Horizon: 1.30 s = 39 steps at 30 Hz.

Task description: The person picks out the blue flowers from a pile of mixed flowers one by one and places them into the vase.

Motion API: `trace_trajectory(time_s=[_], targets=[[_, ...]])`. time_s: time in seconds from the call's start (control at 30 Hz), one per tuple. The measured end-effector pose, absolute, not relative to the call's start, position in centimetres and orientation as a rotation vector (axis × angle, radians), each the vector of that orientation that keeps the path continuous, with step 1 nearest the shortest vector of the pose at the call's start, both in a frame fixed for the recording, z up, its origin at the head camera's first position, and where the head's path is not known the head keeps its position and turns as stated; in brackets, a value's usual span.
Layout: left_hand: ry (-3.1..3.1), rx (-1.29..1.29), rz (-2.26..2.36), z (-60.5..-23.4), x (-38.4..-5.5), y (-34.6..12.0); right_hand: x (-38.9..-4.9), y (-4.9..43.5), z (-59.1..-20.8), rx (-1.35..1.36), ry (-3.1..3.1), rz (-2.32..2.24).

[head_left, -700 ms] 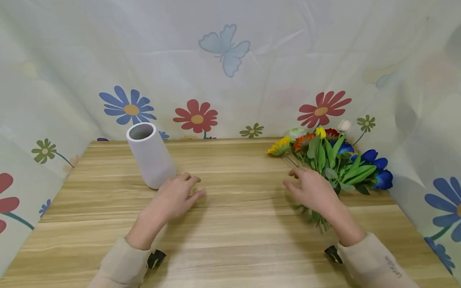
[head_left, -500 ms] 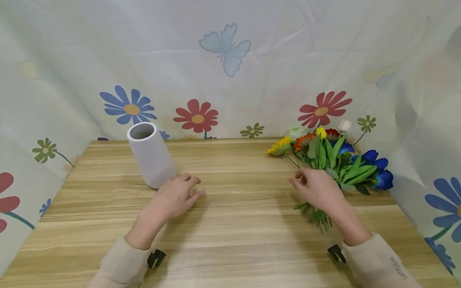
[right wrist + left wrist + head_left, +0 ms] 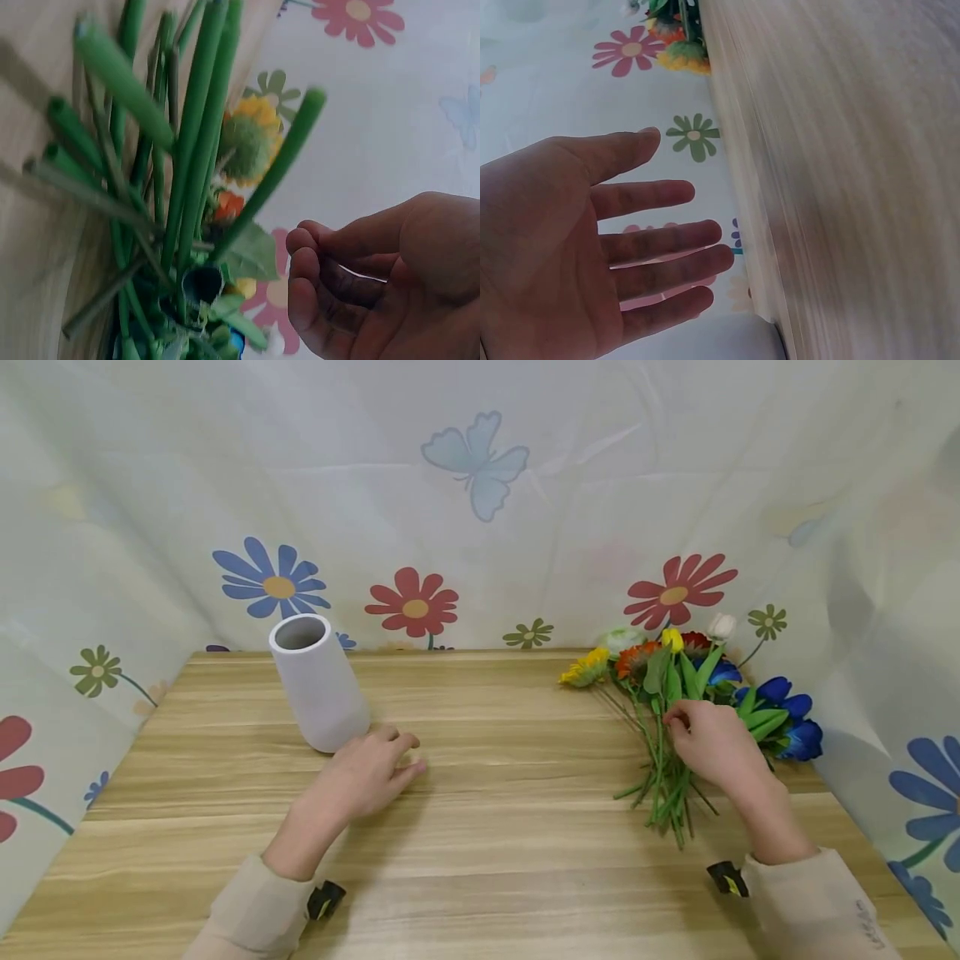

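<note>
A tall white vase (image 3: 318, 693) stands at the left of the table, its round mouth facing up. My left hand (image 3: 363, 777) rests beside its base; in the left wrist view the fingers (image 3: 664, 241) are stretched and hold nothing. A bunch of artificial flowers lies at the right, with green stems (image 3: 660, 789) pointing towards me. Its heads include a yellow sunflower (image 3: 585, 668), a yellow tulip (image 3: 672, 640) and blue flowers (image 3: 801, 739). Over the upper stems hovers my right hand (image 3: 716, 743). Its fingers are curled, thumb tip against the forefinger, with nothing seen between them in the right wrist view.
The wooden tabletop (image 3: 487, 843) ends at the back against a pale curtain (image 3: 555, 527) printed with flowers and a butterfly. Small black devices sit at both cuffs, one by the left sleeve (image 3: 255, 902) and one by the right sleeve (image 3: 813, 902).
My right hand has drawn its thumb and fingers together and moved right across the bunch, uncovering more stems. The left hand and the vase stay put; the whole view shifts slightly.
</note>
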State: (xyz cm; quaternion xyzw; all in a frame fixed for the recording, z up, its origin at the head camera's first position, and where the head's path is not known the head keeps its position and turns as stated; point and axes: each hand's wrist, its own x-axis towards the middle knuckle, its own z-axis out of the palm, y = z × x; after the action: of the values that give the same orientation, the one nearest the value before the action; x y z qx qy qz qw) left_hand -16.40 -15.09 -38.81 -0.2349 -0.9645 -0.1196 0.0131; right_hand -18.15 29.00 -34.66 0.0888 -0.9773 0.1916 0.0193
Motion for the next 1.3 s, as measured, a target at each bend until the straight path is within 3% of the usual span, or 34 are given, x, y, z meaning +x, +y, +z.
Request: trace_trajectory(time_s=[0.77, 1.3], targets=[[-3.021, -0.735, -0.368, -38.7, -16.6, -15.2, -19.5, 32.9, -34.8, -0.008, -3.133, 0.529], [-3.051, -0.729, -0.381, -38.9, -16.5, -15.1, -20.3, 34.0, -36.0, -0.057, -3.163, 0.541]])
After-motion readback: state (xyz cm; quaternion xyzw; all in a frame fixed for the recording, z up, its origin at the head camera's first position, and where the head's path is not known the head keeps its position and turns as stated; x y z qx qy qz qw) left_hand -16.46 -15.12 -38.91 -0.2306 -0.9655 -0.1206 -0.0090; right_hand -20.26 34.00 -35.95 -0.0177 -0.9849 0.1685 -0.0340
